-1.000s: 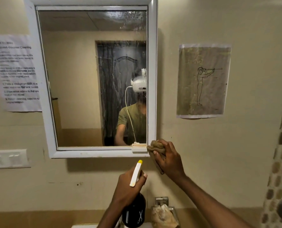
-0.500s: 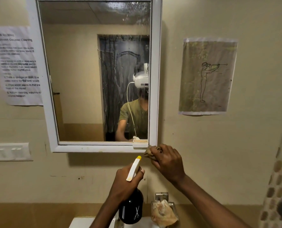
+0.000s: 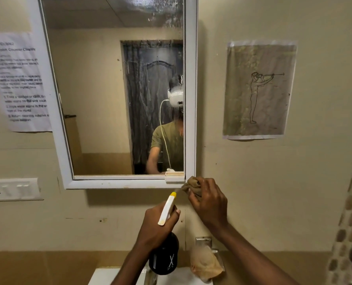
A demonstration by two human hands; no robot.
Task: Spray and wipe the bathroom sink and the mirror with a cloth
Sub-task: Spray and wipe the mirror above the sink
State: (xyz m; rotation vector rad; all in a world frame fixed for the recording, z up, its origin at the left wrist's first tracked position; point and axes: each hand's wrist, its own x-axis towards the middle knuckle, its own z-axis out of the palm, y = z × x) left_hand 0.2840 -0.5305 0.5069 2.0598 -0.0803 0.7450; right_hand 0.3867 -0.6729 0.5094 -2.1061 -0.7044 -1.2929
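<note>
Below the mirror [image 3: 117,89], your right hand [image 3: 209,202] bunches the cloth [image 3: 192,185] at the frame's corner, probably mid-wipe, while your left hand [image 3: 156,227] grips the spray bottle [image 3: 164,256] above the sink [image 3: 117,277], ready.

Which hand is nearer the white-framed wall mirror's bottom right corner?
Right. The right hand, gripping a bunched brown cloth, sits just below the white-framed mirror corner; the left hand holds the black spray bottle lower down.

Bare wall [image 3: 273,182] right of mirror [image 3: 117,99]; drawing [image 3: 259,89] taped above.
</note>
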